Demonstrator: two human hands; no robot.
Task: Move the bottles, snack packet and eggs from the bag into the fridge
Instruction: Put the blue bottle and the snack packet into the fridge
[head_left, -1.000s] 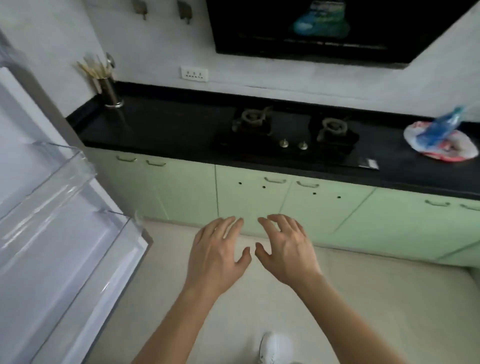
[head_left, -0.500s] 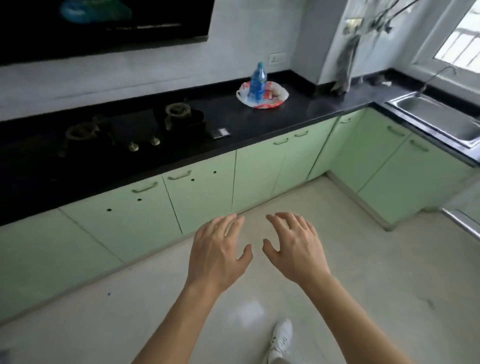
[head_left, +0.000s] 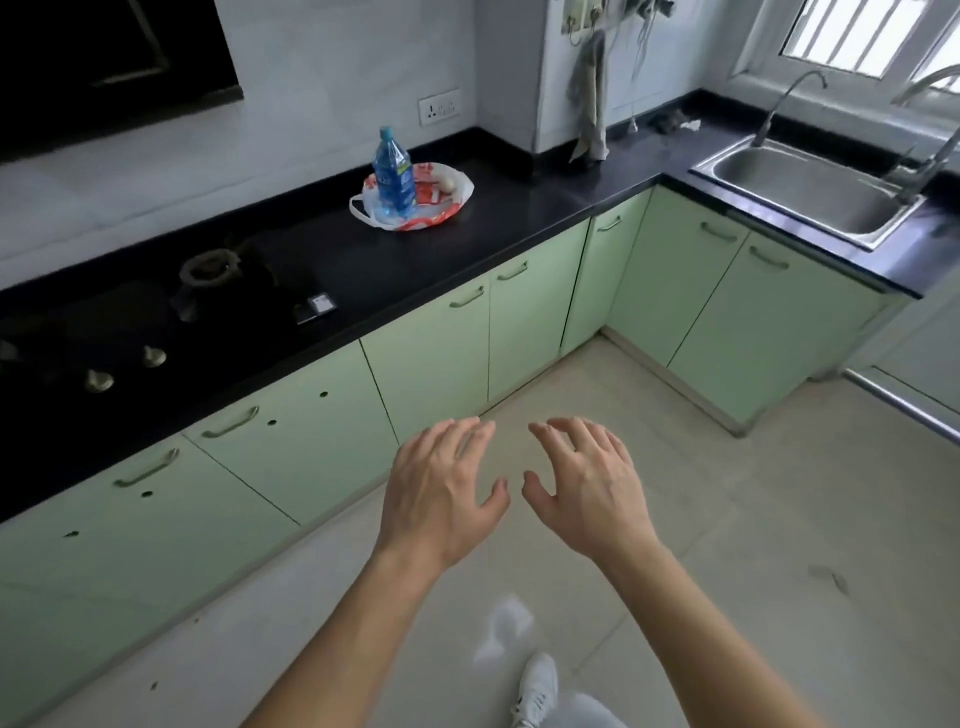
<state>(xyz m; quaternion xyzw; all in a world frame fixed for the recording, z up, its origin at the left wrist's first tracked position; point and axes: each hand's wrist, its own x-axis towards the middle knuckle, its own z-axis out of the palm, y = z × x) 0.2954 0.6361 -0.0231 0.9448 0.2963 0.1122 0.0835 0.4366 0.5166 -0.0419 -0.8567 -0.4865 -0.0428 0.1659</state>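
Observation:
A white and red plastic bag lies flattened on the black counter at the back. A blue bottle stands upright in it. Beside the bottle lie a red snack packet and a pale egg. My left hand and my right hand hang side by side over the floor, palms down, fingers spread and loosely bent. Both hold nothing and are well short of the counter. The fridge is out of view.
Pale green cabinets run under the L-shaped counter. A gas hob sits at the left and a steel sink with taps at the right. A cloth hangs on the wall corner. My white shoe shows below on the tiled floor.
The view has swung right, from the open fridge door at the left to the counter corner and sink. The bag and bottle look nearer. Both hands keep the same empty, spread pose.

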